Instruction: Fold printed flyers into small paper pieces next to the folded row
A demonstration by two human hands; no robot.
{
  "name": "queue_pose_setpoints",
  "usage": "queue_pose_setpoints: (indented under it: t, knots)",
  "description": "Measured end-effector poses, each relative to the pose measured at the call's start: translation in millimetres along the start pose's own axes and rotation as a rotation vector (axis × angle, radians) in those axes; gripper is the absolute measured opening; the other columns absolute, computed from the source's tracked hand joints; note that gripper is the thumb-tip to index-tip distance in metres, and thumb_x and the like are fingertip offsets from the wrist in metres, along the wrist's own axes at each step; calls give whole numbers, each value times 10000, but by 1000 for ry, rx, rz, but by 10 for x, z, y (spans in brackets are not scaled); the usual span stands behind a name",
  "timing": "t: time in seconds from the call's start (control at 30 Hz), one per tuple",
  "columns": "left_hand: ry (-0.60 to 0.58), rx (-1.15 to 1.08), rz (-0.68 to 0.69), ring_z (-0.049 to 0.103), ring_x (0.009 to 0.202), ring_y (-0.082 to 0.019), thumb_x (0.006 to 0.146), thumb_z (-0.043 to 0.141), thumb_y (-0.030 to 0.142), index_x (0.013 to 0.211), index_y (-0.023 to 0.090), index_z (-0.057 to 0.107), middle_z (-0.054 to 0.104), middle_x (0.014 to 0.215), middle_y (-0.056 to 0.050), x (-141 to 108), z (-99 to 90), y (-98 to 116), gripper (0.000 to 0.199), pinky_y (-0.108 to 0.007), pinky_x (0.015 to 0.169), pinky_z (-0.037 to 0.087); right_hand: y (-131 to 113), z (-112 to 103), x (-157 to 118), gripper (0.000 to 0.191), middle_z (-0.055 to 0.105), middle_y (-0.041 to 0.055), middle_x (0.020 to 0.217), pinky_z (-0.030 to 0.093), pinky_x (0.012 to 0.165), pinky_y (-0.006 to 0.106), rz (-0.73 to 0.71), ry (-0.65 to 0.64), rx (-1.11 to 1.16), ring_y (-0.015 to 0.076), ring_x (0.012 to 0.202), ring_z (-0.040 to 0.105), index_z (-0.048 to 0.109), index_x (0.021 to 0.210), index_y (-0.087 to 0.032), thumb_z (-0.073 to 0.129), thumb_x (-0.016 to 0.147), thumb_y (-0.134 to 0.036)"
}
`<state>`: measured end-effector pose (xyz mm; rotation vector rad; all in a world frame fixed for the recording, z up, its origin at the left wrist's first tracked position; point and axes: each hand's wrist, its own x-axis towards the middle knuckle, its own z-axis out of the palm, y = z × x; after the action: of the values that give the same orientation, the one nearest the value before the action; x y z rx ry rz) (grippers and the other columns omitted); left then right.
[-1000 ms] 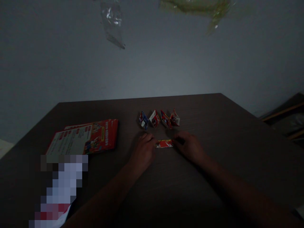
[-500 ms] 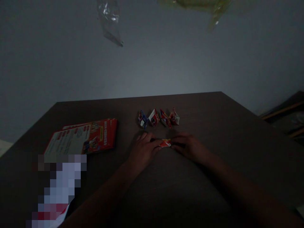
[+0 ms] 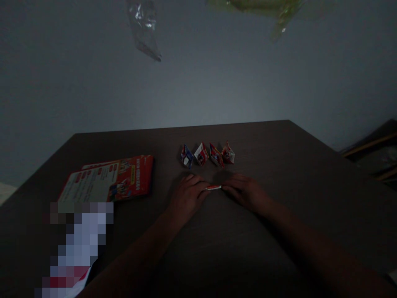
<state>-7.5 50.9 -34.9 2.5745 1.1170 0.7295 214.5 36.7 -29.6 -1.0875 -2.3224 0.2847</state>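
Between my hands, low over the dark table [image 3: 198, 248], is a small piece of folded paper [image 3: 213, 187], red and white and seen nearly edge-on as a thin strip. My left hand [image 3: 187, 193] pinches its left end, with the thumb on the near side. At the right end, my right hand [image 3: 245, 190] grips it between thumb and fingers. Just beyond my hands stands a row of several folded paper boats: a blue one [image 3: 186, 157] on the left, red and white ones [image 3: 201, 155] to its right.
To the left lies a stack of red and white printed sheets [image 3: 136, 176]. Nearer me, a blurred-out patch [image 3: 82, 240] covers something pale. Behind the table is a wall [image 3: 198, 82] with a clear plastic bag [image 3: 144, 29] and yellowish plastic [image 3: 279, 12] hanging high on it.
The folded paper between my hands has tipped from showing a red and yellow face to a thin edge. Both hands stay nearly in place; the row of paper boats is unmoved.
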Motion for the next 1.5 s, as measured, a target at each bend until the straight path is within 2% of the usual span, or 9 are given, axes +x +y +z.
queue_pose_setpoints:
  t: [0.13,0.33,0.5,0.77,0.93,1.1,1.3,1.5]
  knots:
    - [34,-144,-41,583,832,-166,837,589,211,913,191,653,669,864,-20,0,6,8,102,-295,770,438,-32,-13,2,150,677,66,842,489,714,293,-45,31,17,166,768,602,647,964,-170,535,885,-230]
    - [41,-296,-123,605,756,-133,793,636,191,880,190,650,660,824,0,-4,-14,66,88,-235,679,446,-66,-32,-3,132,671,62,792,485,652,266,-96,102,111,151,722,604,651,940,-156,588,856,-235]
    - [57,-347,-161,610,730,-128,723,690,151,849,181,644,664,805,11,-2,-22,99,138,-222,666,447,-68,-10,-5,118,670,54,757,484,610,259,-146,147,116,144,673,599,652,934,-172,584,859,-233]
    - [33,-338,-206,621,736,-137,726,668,157,842,198,650,682,821,8,3,-54,157,125,-237,685,462,-143,-82,23,125,677,62,762,489,630,276,-179,131,63,152,682,601,646,942,-168,547,881,-213]
    - [56,-325,-186,626,741,-142,735,671,180,829,192,655,685,809,4,6,-55,152,97,-246,693,462,-172,-98,38,103,669,59,733,477,609,278,-221,160,39,151,648,587,641,909,-163,549,876,-197]
    - [86,-315,-165,623,730,-144,729,678,180,828,194,656,681,801,2,-6,-18,129,102,-247,657,464,-141,-59,35,98,673,56,753,484,620,280,-198,153,68,153,669,594,638,927,-178,571,864,-210]
    - [113,-302,-75,620,728,-149,752,662,207,829,187,669,677,767,-15,-14,-16,132,80,-252,661,473,-145,-68,31,105,675,57,770,489,626,284,-220,154,76,155,685,592,638,942,-174,581,856,-198]
    - [113,-470,-116,663,712,-133,773,664,257,887,215,701,730,834,-7,-34,-19,119,127,-232,664,500,-146,-111,8,119,675,68,769,489,606,288,-213,167,90,160,680,595,641,955,-162,582,853,-175]
